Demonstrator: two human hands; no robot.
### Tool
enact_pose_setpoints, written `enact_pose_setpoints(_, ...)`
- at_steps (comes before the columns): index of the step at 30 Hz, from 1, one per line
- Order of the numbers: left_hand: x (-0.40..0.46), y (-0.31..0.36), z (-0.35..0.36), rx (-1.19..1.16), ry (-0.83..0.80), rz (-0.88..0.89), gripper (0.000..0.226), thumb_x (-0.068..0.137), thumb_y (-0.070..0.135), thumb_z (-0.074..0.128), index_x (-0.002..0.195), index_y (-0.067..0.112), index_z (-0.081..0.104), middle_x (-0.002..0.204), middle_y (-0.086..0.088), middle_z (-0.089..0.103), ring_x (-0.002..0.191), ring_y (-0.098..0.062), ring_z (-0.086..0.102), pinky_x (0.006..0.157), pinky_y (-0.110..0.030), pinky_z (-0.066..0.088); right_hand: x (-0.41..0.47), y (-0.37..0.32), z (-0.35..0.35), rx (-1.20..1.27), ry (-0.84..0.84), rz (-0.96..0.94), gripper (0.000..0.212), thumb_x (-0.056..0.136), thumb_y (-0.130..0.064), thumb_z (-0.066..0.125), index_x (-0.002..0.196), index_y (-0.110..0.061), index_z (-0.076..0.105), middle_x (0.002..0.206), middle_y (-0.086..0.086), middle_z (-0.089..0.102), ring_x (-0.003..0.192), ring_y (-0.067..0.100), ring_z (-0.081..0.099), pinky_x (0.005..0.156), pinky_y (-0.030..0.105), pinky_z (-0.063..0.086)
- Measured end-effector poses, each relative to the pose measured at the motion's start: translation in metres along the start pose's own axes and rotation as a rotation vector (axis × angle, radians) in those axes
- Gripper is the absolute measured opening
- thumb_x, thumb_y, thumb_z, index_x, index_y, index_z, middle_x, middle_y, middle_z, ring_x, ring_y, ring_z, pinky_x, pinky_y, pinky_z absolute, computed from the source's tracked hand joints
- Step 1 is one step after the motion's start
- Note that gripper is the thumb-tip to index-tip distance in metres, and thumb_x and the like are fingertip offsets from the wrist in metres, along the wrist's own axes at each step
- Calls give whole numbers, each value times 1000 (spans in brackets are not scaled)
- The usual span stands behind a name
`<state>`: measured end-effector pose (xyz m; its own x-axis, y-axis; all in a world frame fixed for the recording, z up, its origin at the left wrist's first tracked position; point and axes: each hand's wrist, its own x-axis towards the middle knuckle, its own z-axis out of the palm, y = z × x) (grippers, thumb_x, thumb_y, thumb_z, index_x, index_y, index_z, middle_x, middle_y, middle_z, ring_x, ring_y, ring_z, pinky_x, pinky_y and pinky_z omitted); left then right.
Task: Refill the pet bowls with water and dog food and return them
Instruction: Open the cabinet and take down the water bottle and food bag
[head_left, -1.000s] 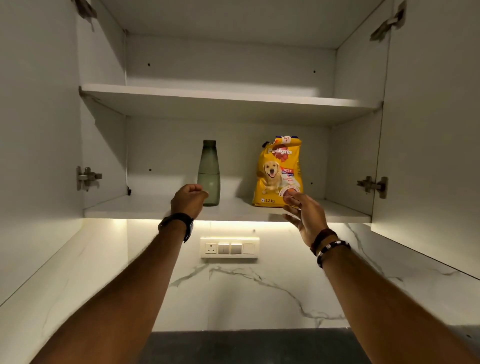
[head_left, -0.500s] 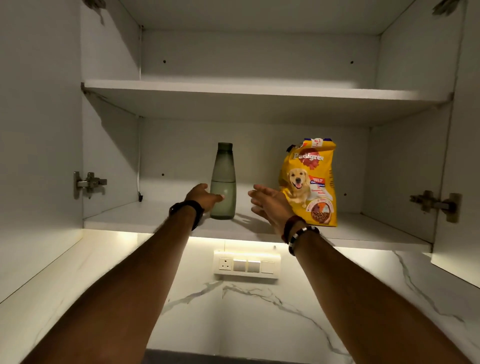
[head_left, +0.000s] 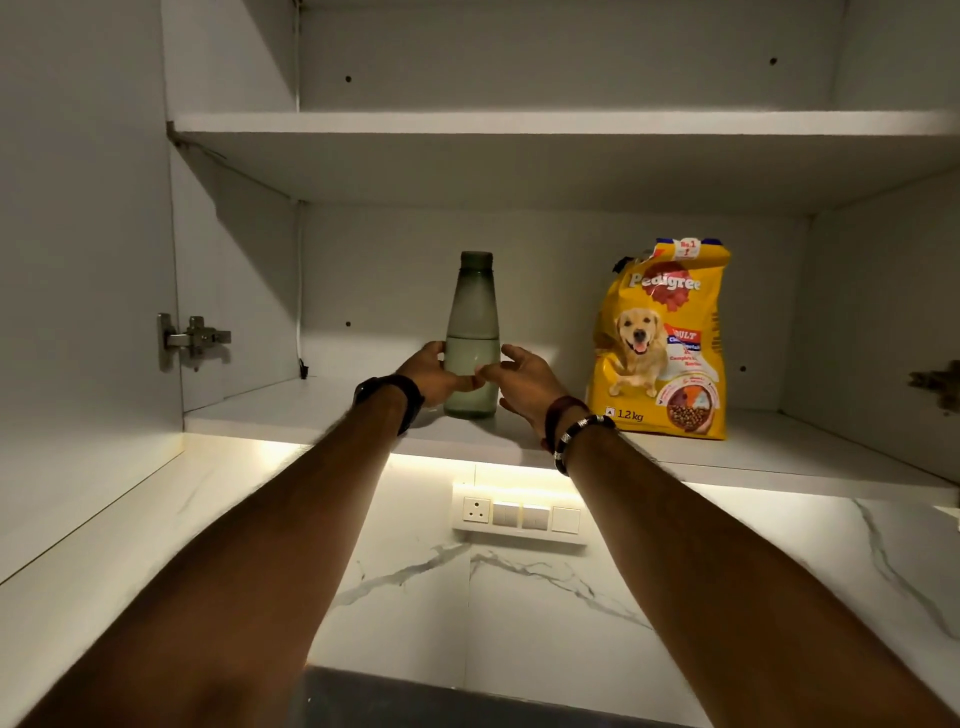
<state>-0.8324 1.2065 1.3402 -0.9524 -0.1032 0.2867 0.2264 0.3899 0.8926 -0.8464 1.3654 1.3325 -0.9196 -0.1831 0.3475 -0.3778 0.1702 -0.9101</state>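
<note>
**Both hands close on the water bottle in the open cupboard**

While the cupboard (head_left: 234, 249) stands open, its lower shelf (head_left: 311, 410) carries the only two things in view for the job: the dog food bag (head_left: 662, 338) on the right and the water bottle (head_left: 471, 332) near the middle, well apart from each other. Neither pet bowl shows anywhere, so this reads as the fetching stage, early in the task.

Both arms reach up to the bottle. Its long axis runs straight up and down, base flat on the shelf, capped neck pointing at the upper shelf (head_left: 519, 124). Liquid fills roughly the lower half.

My judgement on doing this well: grip low, around the filled part where the weight sits, lift a little to clear the shelf lip, then draw it out level so it stays upright and does not tip toward the bag.

The left hand (head_left: 434, 371) curls round the bottle's left flank, fingers wrapping its lower body. The right hand (head_left: 524, 382) is spread, fingertips touching the right flank but not yet clamped.
</note>
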Motion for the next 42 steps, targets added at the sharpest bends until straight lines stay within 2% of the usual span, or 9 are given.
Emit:
enact_pose_setpoints(4,-3,1,4,74,39,31,87,76,27,84,147,18,33,139,-9,55,122,-30,56,104,-48,48,1,1,5,-46,21,-30,60,91,-21,71,146,-21,47,130,7,66,114,25,63,104,44,51)
enact_pose_setpoints(14,-28,9,-4,121,26,87,74,78,29,82,142,21,45,133,-5,58,118,-28,57,101,-47,51,-20,-10,3,-166,94,-86,59,85,-34,79,138,-21,56,120,6,73,108,26,69,98,48,56)
enact_pose_setpoints(18,-53,19,-9,88,20,124,74,77,31,83,140,22,46,126,-1,59,112,-25,59,98,-44,53,-43,-20,-1,-151,125,-115,62,76,-40,84,132,-26,61,109,0,77,101,20,73,95,44,58)
enact_pose_setpoints(25,-103,40,-14,120,-9,179,75,77,34,82,141,22,46,132,-2,59,115,-25,59,97,-45,53,-94,-42,-6,-172,173,-152,79,60,-57,84,130,-24,65,101,-1,79,95,17,75,91,45,60)
enact_pose_setpoints(28,-123,41,-12,128,-28,190,81,74,36,84,144,21,44,135,-3,57,117,-25,58,97,-45,53,-126,-50,-9,-165,186,-147,64,75,-38,87,131,-19,63,105,4,78,94,17,75,90,43,60)
enact_pose_setpoints(30,-139,40,-9,146,-38,190,84,72,37,85,143,22,43,135,-2,57,115,-24,58,96,-45,53,-146,-49,-11,-161,208,-148,63,77,-34,87,132,-17,63,106,5,78,94,18,75,89,43,61)
enact_pose_setpoints(33,-168,35,1,159,-65,177,86,68,39,87,141,23,43,132,-1,58,112,-23,58,95,-45,54,-179,-38,-16,-178,224,-119,67,72,-37,90,131,-18,64,103,4,78,94,18,75,88,45,61)
enact_pose_setpoints(38,-225,15,35,209,-92,163,94,57,47,90,136,24,45,121,6,58,108,-20,60,89,-41,57,-243,-12,-34,-303,230,-68,88,58,-63,87,133,-24,64,110,-3,76,100,14,72,90,43,60)
enact_pose_setpoints(42,-275,-12,81,270,-153,149,93,59,45,90,135,20,42,119,4,59,103,-19,58,81,-32,51,-306,25,-53,-411,192,-10,80,66,-55,89,134,-21,62,119,2,72,104,17,69,92,41,59)
